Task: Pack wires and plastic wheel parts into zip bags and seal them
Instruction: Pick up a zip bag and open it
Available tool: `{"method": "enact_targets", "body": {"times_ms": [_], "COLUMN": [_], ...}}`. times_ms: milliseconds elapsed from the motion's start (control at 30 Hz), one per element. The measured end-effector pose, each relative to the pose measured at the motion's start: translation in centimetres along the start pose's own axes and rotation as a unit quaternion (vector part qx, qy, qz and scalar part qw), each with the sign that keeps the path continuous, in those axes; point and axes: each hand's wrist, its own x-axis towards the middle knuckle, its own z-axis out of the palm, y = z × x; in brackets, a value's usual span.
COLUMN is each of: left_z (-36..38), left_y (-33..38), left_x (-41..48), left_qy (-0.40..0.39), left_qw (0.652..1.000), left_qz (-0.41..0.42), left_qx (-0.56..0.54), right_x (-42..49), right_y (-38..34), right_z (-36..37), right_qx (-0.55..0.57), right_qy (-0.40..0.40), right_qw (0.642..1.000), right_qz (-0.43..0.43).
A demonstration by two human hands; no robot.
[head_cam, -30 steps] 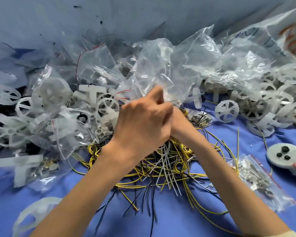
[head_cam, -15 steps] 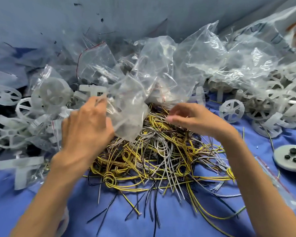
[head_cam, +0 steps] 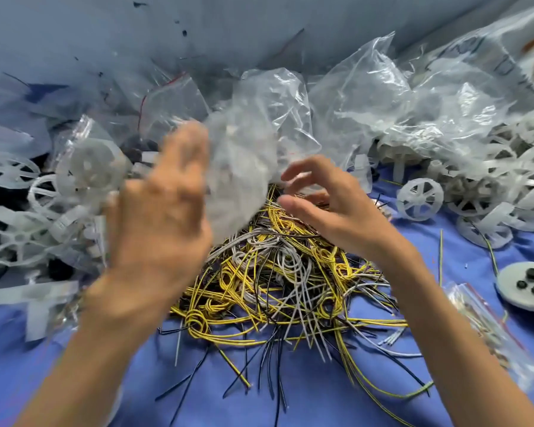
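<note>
Zip bag [head_cam: 238, 167]: raised since the earlier frame, beside left grip [head_cam: 161, 217]; hold cannot be told through blur.
Right grip [head_cam: 330, 204]: released, nothing held.
Wires [head_cam: 275, 272]: piled beneath both grips; filling judged next.

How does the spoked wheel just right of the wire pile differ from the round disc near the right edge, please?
The spoked wheel is translucent white with open gaps between spokes; the round disc is solid, opaque grey. The round disc carries three small black pieces; the spoked wheel carries none. Both are round and rest on the blue cloth.
</note>
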Motion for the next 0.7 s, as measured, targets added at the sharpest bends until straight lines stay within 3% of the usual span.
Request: {"method": "enact_targets", "body": {"times_ms": [100, 167, 333, 400, 467, 567, 600, 700], "left_z": [2.0, 2.7, 1.6, 1.8, 2.6, 3.6, 4.0, 6.3], "left_y": [2.8, 3.1, 5.1, 6.4, 6.3, 4.0, 3.2, 0.8], "left_x": [-1.0, -1.2, -2.5, -3.3, -3.3, -2.3, -2.0, -1.2], "left_qy": [-0.115, -0.132, -0.064, -0.087, -0.123, -0.115, -0.083, -0.014], "left_qw": [0.992, 0.99, 0.996, 0.984, 0.95, 0.863, 0.853, 0.907], "left_qz": [0.009, 0.006, 0.053, 0.124, 0.192, 0.219, 0.203, 0.09], "left_qx": [0.045, 0.057, -0.042, -0.098, -0.215, -0.441, -0.473, -0.411], "right_x": [0.1, -0.3, -0.5, -1.3, -1.8, -1.1, -0.8, -0.7], "right_y": [-1.5, -2.0, -1.9, -1.1, -0.9, 1.0, 1.6, 3.7], "right_z": [2.1, 3.0, 4.2, 4.2, 3.4, 2.1, 1.7, 0.0], "right_qx": [-0.059, -0.115, -0.192, -0.101, -0.034, -0.13, -0.15, -0.169], "right_qy": [0.167, 0.184, -0.006, -0.067, -0.128, -0.243, -0.263, -0.223], "right_qw": [0.973, 0.954, 0.979, 0.992, 0.984, 0.957, 0.949, 0.952], "right_qz": [-0.146, -0.208, -0.068, 0.031, 0.119, 0.09, 0.094, 0.128]}}
